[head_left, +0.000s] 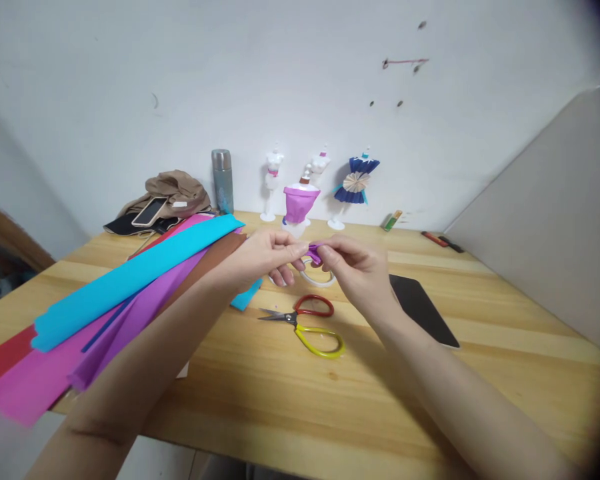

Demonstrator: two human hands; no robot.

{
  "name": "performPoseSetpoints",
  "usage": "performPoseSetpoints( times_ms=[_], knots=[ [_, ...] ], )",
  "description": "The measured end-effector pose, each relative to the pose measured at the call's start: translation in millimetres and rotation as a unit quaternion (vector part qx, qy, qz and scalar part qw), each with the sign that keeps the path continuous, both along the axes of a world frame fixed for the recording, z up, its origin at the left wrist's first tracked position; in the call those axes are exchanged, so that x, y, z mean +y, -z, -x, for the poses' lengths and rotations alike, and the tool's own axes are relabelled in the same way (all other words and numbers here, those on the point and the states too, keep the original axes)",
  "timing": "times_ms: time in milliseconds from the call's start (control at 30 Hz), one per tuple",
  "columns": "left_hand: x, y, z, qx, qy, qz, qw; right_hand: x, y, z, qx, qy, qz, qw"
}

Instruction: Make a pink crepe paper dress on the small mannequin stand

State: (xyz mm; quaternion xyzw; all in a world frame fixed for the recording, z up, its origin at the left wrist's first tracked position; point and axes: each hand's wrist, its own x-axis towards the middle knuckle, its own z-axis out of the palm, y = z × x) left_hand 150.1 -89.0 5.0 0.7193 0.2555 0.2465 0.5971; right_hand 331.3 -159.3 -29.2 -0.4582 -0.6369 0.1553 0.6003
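Note:
Between my two hands is a small folded piece of purple crepe paper [313, 253], held above the table. My left hand [275, 255] pinches its left side with thumb and forefinger, the other fingers curled loosely. On the right side, my right hand [355, 263] grips it between thumb and fingertips. Below the hands lie scissors [290, 319] with one red and one yellow handle, blades spread and pointing left. A white ring-shaped thing [320, 281] shows partly behind my fingers. Just beyond stands a small white dress form wrapped in purple paper [300, 203].
Long coloured crepe paper strips [140, 277] cover the table's left, partly under my left arm. Along the wall stand other dress forms [273, 173], one in dark blue paper [357, 180], and a flask [223, 180]. A black tablet-like slab [423, 310] lies at right.

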Motion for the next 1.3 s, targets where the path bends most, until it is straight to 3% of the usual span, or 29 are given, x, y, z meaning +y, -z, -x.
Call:
performPoseSetpoints(
  times_ms=[333, 500, 667, 900, 1133, 1300],
  knots=[
    [-8, -0.9, -8, -0.004, -0.06, 0.002, 0.998, 3, -0.4, 1, 0.135, -0.045, 0.111, 0.984],
    [-8, -2.1, -7, 0.006, -0.044, -0.018, 0.999, 7, 1.7, 1, 0.205, -0.083, 0.164, 0.961],
    [-10, -6.3, -6, 0.041, -0.036, -0.022, 0.998, 5, -1.3, 5, 0.167, -0.058, 0.153, 0.972],
    [-8, -0.8, -7, 0.004, -0.056, -0.004, 0.998, 2, -4.2, 6, 0.16, -0.085, 0.145, 0.973],
    [-2, -1.9, -1, -0.005, -0.024, 0.012, 1.0, 3, -4.6, 4, 0.159, -0.12, 0.155, 0.968],
    [-2, -1.8, 0, 0.001, -0.02, -0.018, 1.0, 1, -7.2, 2, 0.104, -0.131, 0.16, 0.973]
  ],
)
